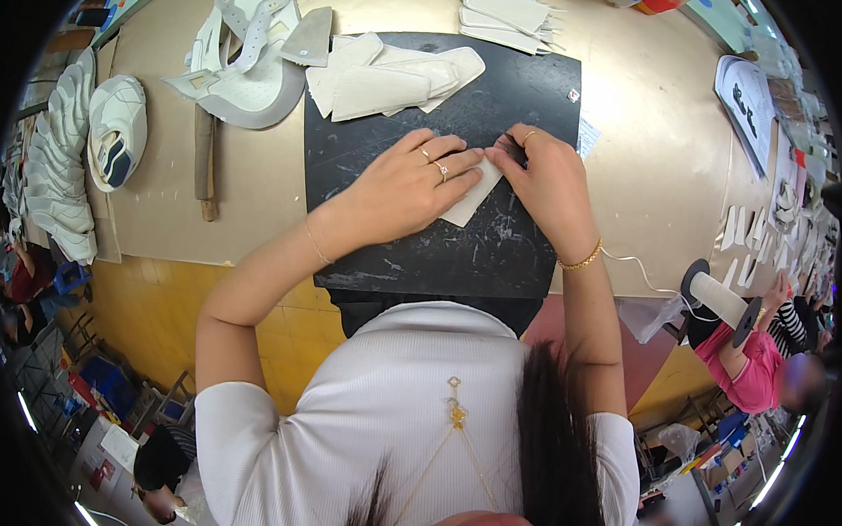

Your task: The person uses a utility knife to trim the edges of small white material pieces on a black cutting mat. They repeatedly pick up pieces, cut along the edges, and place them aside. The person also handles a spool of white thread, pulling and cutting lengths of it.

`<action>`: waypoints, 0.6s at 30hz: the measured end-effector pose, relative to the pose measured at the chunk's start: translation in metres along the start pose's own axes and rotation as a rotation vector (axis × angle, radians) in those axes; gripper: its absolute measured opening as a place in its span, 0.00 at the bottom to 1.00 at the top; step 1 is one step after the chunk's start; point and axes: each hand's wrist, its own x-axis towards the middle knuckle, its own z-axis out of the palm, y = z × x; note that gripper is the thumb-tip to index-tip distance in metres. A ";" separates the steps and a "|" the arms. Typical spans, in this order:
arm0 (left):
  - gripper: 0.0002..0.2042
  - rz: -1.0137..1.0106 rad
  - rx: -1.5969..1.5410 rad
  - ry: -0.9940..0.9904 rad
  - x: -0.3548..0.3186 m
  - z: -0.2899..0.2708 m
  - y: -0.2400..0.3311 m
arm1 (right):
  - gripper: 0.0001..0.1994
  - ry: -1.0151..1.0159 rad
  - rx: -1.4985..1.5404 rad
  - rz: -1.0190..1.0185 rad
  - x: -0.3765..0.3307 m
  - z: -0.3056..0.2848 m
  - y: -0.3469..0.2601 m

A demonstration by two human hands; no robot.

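Note:
An off-white, flat shoe piece (469, 202) lies on the black mat (412, 253), partly covered by my fingers. My left hand (410, 184) is laid over its left side, fingers bent and pressing it down. At its upper corner, the thumb and forefinger of my right hand (542, 165) pinch the edge, meeting the left fingertips. Whether anything small sits in that pinch is hidden. Beyond my hands, several similar off-white pieces (390, 81) overlap at the mat's far edge.
A white shoe upper (256, 86) and a wooden-handled tool (205, 167) lie left, beside a white shoe (117, 134) and stacked uppers (61, 172). More pieces (508, 16) lie far off. A spool (719, 298) with trailing white thread stands right; a person in pink (747, 362) sits beyond.

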 end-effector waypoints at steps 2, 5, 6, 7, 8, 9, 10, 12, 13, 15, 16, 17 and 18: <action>0.16 0.027 0.047 -0.025 0.002 -0.002 -0.002 | 0.09 0.019 0.029 -0.017 -0.004 -0.001 0.001; 0.14 0.077 0.100 -0.049 0.001 -0.003 -0.004 | 0.08 0.034 0.084 -0.044 -0.014 -0.004 0.004; 0.13 0.094 0.114 -0.054 0.000 -0.003 -0.005 | 0.08 0.039 0.096 -0.059 -0.017 -0.004 0.006; 0.13 0.085 0.104 -0.059 0.000 -0.003 -0.005 | 0.08 0.044 0.109 -0.075 -0.021 -0.004 0.007; 0.12 0.076 0.092 -0.064 0.002 -0.003 -0.005 | 0.09 0.059 0.124 -0.085 -0.025 -0.004 0.009; 0.11 0.068 0.082 -0.068 0.003 -0.004 -0.005 | 0.10 0.073 0.139 -0.096 -0.028 -0.004 0.010; 0.11 0.063 0.070 -0.067 0.003 -0.003 -0.005 | 0.11 0.087 0.155 -0.107 -0.032 -0.004 0.011; 0.10 0.053 0.049 -0.066 0.003 -0.003 -0.005 | 0.14 0.100 0.102 -0.146 -0.038 -0.003 0.015; 0.10 0.048 0.042 -0.055 0.003 -0.003 -0.006 | 0.15 0.107 0.076 -0.165 -0.041 -0.002 0.017; 0.09 0.043 0.024 -0.034 0.003 -0.002 -0.007 | 0.18 0.111 -0.006 -0.224 -0.047 0.001 0.020; 0.11 0.040 0.025 -0.039 0.003 -0.002 -0.007 | 0.20 0.112 -0.047 -0.254 -0.049 0.002 0.022; 0.14 0.037 0.028 -0.043 0.002 -0.002 -0.007 | 0.21 0.110 -0.087 -0.271 -0.050 0.003 0.023; 0.16 0.033 0.030 -0.048 0.002 -0.002 -0.008 | 0.22 0.107 -0.127 -0.288 -0.050 0.004 0.024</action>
